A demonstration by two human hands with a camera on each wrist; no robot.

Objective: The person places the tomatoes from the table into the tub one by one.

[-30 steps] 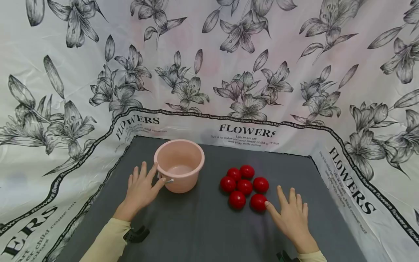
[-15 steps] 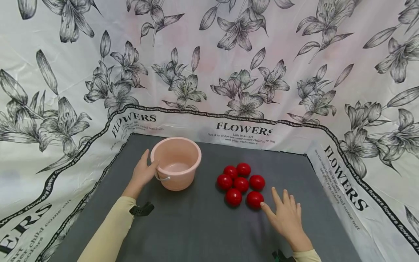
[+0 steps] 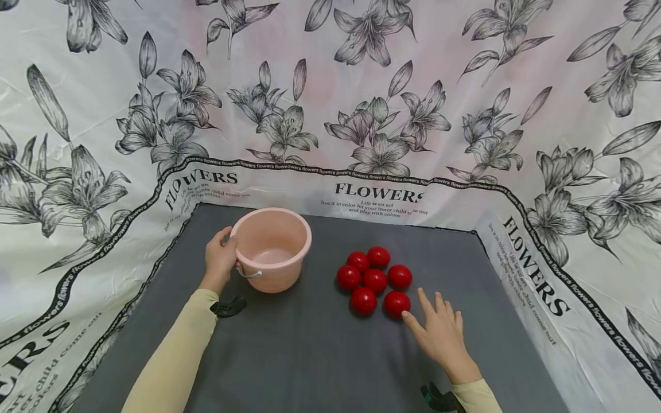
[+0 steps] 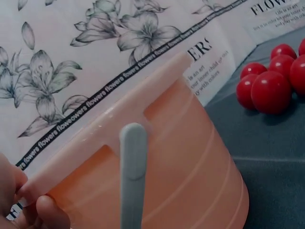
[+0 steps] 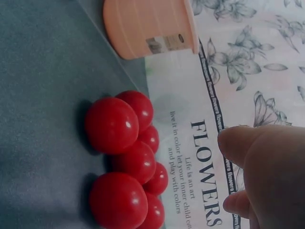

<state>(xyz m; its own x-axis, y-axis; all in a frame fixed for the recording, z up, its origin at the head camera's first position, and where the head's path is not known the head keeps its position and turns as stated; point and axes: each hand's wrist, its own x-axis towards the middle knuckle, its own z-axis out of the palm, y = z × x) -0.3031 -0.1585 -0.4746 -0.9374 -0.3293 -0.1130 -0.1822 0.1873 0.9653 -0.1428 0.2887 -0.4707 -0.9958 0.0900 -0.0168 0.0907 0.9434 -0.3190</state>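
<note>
Below cloth (image 3: 382,201) reading "FLOWERS", the left hand (image 3: 220,259) grips the pink bucket (image 3: 273,278), right hand (image 3: 441,338) outspread just beside red balls (image 3: 375,281)!

White cloth (image 3: 315,103) (printed with lilies and "FLOWERS") borders the dark grey tabletop (image 3: 310,355) on three sides.

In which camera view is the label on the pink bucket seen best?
The right wrist view: it shows the label on the pink bucket, though its text is too small to read. The head and left wrist views show the bucket, but no label.
</note>
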